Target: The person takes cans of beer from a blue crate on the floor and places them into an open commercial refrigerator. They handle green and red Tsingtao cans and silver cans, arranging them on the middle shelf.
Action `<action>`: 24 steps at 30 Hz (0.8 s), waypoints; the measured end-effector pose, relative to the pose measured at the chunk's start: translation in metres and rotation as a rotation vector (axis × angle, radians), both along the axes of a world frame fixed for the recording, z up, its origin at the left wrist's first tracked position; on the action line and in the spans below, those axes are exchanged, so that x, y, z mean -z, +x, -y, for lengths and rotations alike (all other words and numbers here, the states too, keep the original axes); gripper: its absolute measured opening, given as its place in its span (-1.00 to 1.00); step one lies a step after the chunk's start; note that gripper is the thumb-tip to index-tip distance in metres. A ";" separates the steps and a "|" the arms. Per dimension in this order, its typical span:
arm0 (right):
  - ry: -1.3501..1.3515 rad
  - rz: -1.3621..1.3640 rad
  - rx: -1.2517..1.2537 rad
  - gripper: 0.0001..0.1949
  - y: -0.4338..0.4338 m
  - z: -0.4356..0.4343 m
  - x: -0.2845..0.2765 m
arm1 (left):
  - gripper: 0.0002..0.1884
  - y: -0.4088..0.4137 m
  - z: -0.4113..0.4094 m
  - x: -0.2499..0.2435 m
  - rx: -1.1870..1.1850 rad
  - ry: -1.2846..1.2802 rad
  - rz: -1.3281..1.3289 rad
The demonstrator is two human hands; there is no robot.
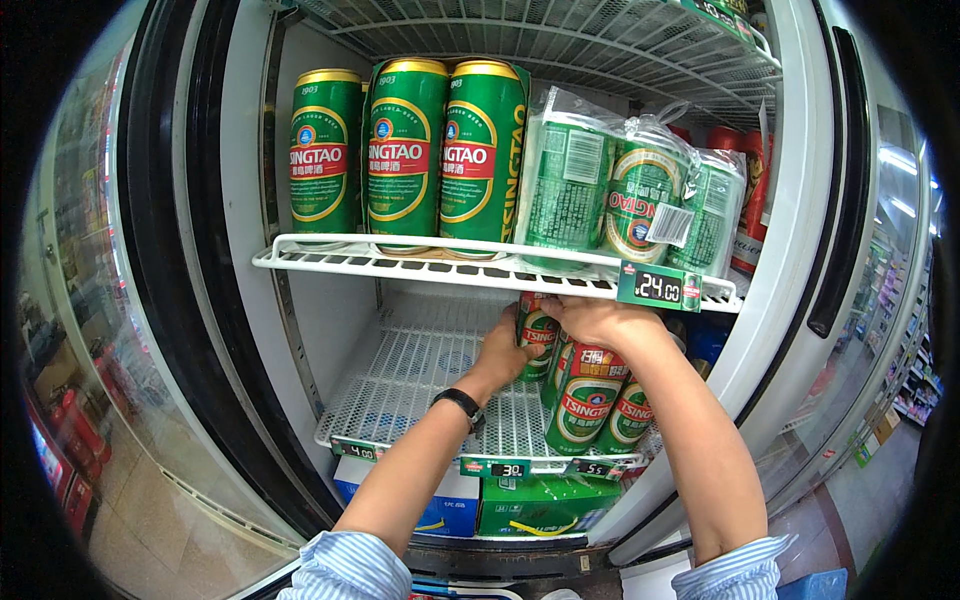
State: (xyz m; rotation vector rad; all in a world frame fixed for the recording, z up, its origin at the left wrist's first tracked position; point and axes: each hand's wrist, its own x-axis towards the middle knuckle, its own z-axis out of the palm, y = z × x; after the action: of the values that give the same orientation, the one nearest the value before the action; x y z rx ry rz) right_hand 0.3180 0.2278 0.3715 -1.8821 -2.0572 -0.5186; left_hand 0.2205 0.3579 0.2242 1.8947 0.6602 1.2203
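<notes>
Inside the glass-door fridge, on the lower wire shelf [435,382], stands a green and red Tsingtao beer can [537,337]. My left hand [501,351] grips this can from its left side, with the thumb across the front. My right hand [600,321] reaches under the upper shelf, its thumb at the can's top right; its other fingers are hidden. Just below my right wrist stands another Tsingtao can [587,401] with a red top band. A similar can [626,416] is beside it, partly behind my forearm.
The upper wire shelf [420,262] hangs close above my hands, with a price tag [660,286] on its front rail. It bears tall Tsingtao cans [325,150] and plastic-wrapped cans [574,180]. Under the lower shelf are a blue box [450,502] and a green carton [551,504]. Fridge door frames flank both sides.
</notes>
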 end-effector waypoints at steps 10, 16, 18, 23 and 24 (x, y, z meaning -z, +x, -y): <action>0.185 -0.003 -0.124 -0.60 0.034 -0.022 0.014 | -0.44 0.022 0.012 0.001 0.227 -0.214 0.129; 0.192 -0.085 -0.089 -0.55 0.039 -0.027 0.028 | -0.41 0.050 0.052 -0.011 0.206 -0.678 0.392; 0.216 -0.080 -0.185 -0.54 0.031 -0.036 0.030 | -0.37 0.055 0.023 0.019 0.391 -0.802 0.591; 0.117 -0.029 -0.197 -0.54 0.037 -0.022 0.017 | -0.31 0.045 0.061 -0.013 0.460 -0.786 0.629; 0.030 -0.047 -0.174 -0.53 0.037 -0.019 0.015 | -0.30 0.039 0.062 -0.016 0.460 -0.768 0.618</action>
State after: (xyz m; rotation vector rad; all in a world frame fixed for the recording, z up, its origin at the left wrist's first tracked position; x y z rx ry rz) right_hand 0.3549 0.2469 0.3562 -1.6623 -2.1445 -0.4553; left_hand 0.2591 0.2962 0.2403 0.8883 0.2600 0.9705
